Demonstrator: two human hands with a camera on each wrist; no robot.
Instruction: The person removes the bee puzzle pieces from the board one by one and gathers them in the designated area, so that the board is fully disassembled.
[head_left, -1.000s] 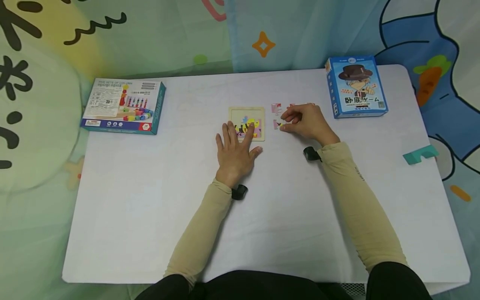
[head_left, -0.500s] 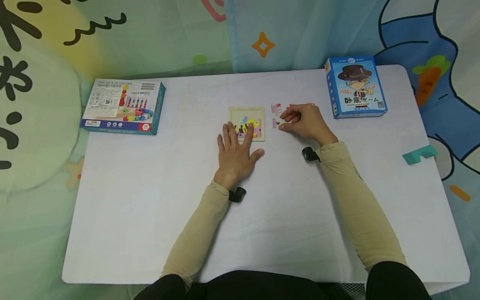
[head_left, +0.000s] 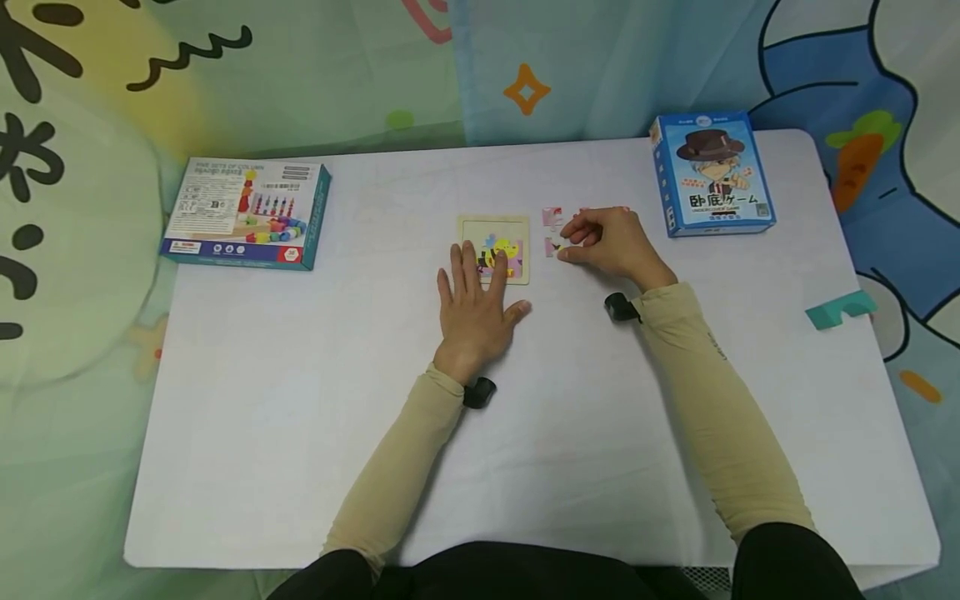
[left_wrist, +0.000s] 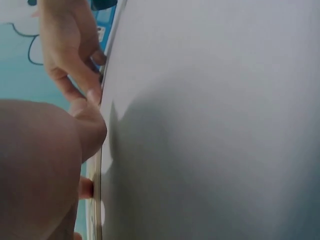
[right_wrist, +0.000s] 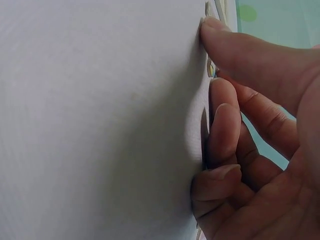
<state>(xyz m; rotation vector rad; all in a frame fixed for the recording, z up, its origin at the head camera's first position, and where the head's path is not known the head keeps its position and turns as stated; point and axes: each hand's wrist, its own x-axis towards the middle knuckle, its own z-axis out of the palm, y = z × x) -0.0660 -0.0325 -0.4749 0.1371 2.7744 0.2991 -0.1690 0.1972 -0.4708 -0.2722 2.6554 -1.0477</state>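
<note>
A small square puzzle tray (head_left: 492,219) with a cream frame lies in the middle of the table, partly filled with colourful pieces showing a yellow figure. My left hand (head_left: 474,312) rests with spread, straight fingers over its lower left part, hiding some of the picture. Just right of the tray, my right hand (head_left: 611,242) is low over several loose pink puzzle pieces (head_left: 552,216). Its thumb and index finger pinch one puzzle piece (head_left: 554,246) at the table surface; the other fingers are curled. In the right wrist view the thumb (right_wrist: 250,55) hides most of that piece.
A game box (head_left: 243,212) with a teal side lies at the back left. At the back right lies a blue card game box (head_left: 712,175). A green notched block (head_left: 841,310) sits near the right edge of the white table (head_left: 300,400). A patterned curtain (head_left: 337,75) hangs behind.
My left hand has slid slightly toward me and to the right, and the tray has shifted a little toward me. My right hand moved a touch left, then stayed nearly still.
</note>
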